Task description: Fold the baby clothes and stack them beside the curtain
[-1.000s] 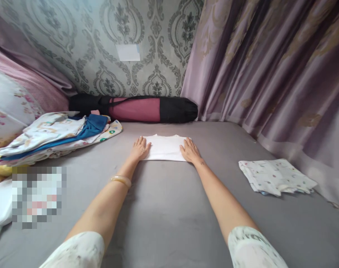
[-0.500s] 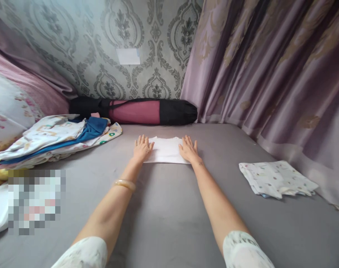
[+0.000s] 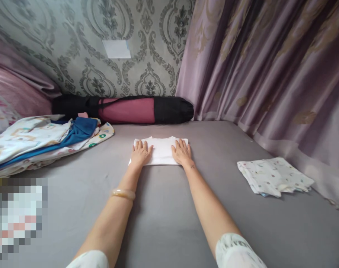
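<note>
A folded white garment [image 3: 161, 150], perhaps a shirt, lies flat on the grey bed sheet [image 3: 163, 208] in the head view. My left hand [image 3: 141, 152] rests palm down on its left part, fingers spread. On its right part, my right hand [image 3: 182, 152] lies flat as well, with the fingers apart. The middle of the garment shows between the two hands, and parts of both ends are covered by them. A bangle [image 3: 123, 194] circles my left forearm.
At the left is a pile of clothes [image 3: 32, 137], white printed and blue. A folded white patterned garment [image 3: 274, 176] lies to the right. A long black and maroon bag [image 3: 126, 109] sits against the wall, beside purple curtains [image 3: 242, 67]. The lower left is pixelated.
Both hands have shifted slightly inward on the white garment, uncovering more of its outer ends. The whole view has turned a little to the right.
</note>
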`<state>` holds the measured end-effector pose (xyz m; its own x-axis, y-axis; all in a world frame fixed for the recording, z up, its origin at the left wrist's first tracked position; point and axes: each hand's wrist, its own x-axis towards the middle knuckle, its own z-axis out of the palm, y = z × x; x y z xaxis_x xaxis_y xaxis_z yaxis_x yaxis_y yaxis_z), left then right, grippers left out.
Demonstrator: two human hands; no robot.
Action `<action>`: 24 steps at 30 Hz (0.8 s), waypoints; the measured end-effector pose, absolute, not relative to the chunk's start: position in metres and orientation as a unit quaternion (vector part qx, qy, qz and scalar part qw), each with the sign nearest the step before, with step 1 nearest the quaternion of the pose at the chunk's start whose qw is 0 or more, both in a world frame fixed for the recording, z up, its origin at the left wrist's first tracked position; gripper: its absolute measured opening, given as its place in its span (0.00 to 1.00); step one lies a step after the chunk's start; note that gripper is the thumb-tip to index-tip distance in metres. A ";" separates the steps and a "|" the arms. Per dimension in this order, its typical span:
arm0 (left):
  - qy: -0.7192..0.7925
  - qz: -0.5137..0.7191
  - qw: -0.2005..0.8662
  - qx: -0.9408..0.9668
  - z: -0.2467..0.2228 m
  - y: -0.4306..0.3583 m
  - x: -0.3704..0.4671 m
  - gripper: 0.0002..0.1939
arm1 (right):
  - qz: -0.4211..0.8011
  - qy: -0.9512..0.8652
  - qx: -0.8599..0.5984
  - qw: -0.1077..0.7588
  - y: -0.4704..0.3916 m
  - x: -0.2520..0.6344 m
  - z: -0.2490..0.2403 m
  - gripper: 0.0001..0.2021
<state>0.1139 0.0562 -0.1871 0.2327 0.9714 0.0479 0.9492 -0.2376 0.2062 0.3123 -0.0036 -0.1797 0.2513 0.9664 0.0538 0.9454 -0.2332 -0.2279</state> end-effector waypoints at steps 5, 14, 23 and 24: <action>0.612 0.085 0.065 0.784 -0.186 0.056 0.114 0.34 | 0.045 -0.610 -0.785 0.097 -0.003 0.312 -0.181 0.29; 0.614 0.137 0.002 0.777 -0.182 0.051 0.119 0.33 | 0.004 -0.620 -0.774 0.127 -0.005 0.306 -0.173 0.28; 0.584 0.086 0.003 0.807 -0.190 0.045 0.127 0.32 | 0.032 -0.637 -0.762 0.115 -0.006 0.293 -0.175 0.27; 0.585 0.085 0.003 0.806 -0.190 0.045 0.127 0.32 | 0.031 -0.637 -0.762 0.114 -0.006 0.294 -0.176 0.27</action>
